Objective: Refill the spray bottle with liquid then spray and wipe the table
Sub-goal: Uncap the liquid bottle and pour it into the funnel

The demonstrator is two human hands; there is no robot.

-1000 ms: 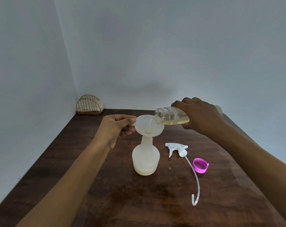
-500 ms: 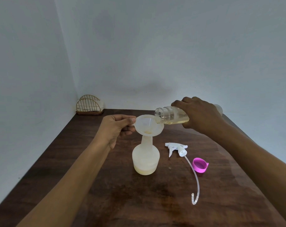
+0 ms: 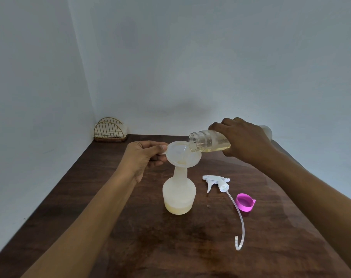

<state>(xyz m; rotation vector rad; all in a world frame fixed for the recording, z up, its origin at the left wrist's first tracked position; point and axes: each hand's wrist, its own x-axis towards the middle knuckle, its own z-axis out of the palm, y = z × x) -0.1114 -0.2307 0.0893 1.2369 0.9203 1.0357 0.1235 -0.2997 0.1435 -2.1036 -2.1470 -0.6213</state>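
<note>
A translucent white spray bottle point(image 3: 179, 192) stands open in the middle of the dark wooden table point(image 3: 170, 247), with a shallow layer of yellowish liquid at its bottom. A white funnel point(image 3: 182, 153) sits in its neck. My left hand point(image 3: 144, 155) pinches the funnel's rim tab. My right hand point(image 3: 245, 141) grips a clear refill bottle point(image 3: 205, 143) tilted almost level, its mouth over the funnel's right edge, yellowish liquid inside. The white trigger spray head point(image 3: 216, 182) with its long dip tube lies on the table to the right of the spray bottle.
A pink cap point(image 3: 245, 202) lies upside down right of the dip tube. A gold wire holder point(image 3: 110, 131) stands in the far left corner against the wall. Walls close off the table at the back and left. The wood near the bottle looks wet.
Almost nothing has moved. Both hands hold their places while the refill bottle stays tilted over the funnel.
</note>
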